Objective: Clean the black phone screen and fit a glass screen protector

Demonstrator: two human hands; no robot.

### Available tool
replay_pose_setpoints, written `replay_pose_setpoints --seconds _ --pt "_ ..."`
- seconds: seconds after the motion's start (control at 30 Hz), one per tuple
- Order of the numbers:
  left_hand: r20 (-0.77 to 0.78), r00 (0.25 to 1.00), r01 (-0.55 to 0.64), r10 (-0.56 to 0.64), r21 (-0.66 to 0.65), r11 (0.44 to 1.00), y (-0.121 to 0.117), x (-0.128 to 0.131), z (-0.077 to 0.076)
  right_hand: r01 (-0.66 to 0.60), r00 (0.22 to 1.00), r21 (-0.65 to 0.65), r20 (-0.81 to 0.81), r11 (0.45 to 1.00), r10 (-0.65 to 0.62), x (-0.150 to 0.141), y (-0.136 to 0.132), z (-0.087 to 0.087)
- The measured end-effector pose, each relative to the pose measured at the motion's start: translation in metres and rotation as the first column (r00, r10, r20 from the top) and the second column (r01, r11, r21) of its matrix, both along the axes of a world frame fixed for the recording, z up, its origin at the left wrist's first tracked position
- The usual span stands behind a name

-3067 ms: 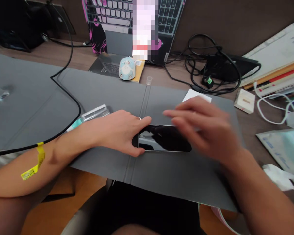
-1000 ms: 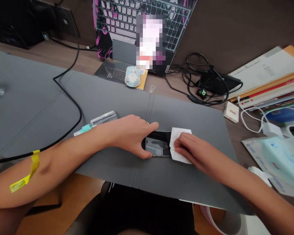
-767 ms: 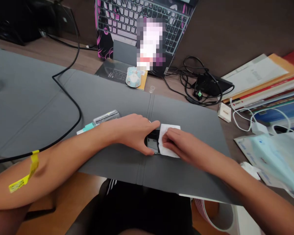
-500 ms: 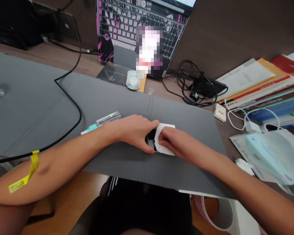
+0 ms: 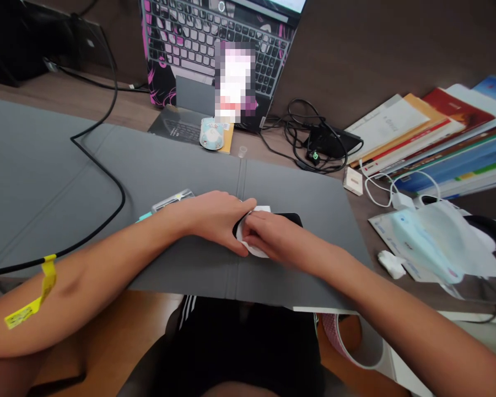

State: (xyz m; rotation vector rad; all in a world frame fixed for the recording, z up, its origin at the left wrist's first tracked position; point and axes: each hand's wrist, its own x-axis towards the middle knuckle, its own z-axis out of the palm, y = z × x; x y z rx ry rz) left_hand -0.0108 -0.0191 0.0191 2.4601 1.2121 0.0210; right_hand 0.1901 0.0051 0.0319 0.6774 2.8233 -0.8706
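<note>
A black phone (image 5: 292, 217) lies flat on the grey desk mat, mostly covered by my hands. My left hand (image 5: 210, 216) grips its left end, thumb at the near edge and fingers at the far edge. Pinched in the closed fingers of my right hand (image 5: 273, 234) is a white tissue (image 5: 258, 251), pressed on the phone's surface close to my left hand. The phone's right end sticks out beyond my right hand. Behind my left forearm lies a clear bottle (image 5: 174, 200) with a teal part, partly hidden.
A laptop (image 5: 186, 58) stands at the back, with a light blue mouse (image 5: 212, 134) before it. Black cables (image 5: 314, 140) and leaning books (image 5: 434, 127) are on the right, near a crumpled tissue (image 5: 392, 264). One black cable (image 5: 103, 165) crosses the mat (image 5: 45, 160) and passes by my left arm.
My right hand has slid the tissue left along the phone, up against my left hand, uncovering the phone's right end. My left hand keeps its hold. The whole view has shifted slightly.
</note>
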Motion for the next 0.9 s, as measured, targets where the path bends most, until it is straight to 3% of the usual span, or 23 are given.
replay_pose_setpoints --seconds 0.1,0.27,0.37,0.7,0.8,0.9 --pt "0.000 1.000 -0.005 0.005 -0.011 1.000 0.001 0.000 -0.002 0.006 1.000 -0.010 -0.028 1.000 -0.006 0.008 -0.001 -0.002" --pt "-0.017 1.000 -0.011 0.010 -0.035 0.999 0.003 -0.001 -0.003 0.115 0.993 0.003 0.025 0.993 -0.115 0.053 0.006 0.007" --pt "-0.031 0.999 -0.021 0.020 -0.039 0.999 0.003 -0.001 -0.001 0.146 0.988 0.016 0.056 0.989 -0.147 0.065 0.008 0.012" --pt "-0.023 1.000 -0.004 0.004 -0.005 1.000 0.001 0.000 -0.003 -0.020 0.998 0.085 -0.049 0.996 0.025 -0.001 -0.010 -0.004" --pt "-0.031 0.999 -0.012 0.011 -0.018 1.000 0.001 -0.001 -0.003 0.002 0.999 0.074 -0.053 0.997 0.002 0.006 -0.011 -0.004" --pt "-0.033 0.999 -0.015 0.014 -0.029 0.999 0.001 -0.001 -0.002 0.104 0.994 0.037 -0.038 0.994 -0.103 0.034 -0.007 -0.002"
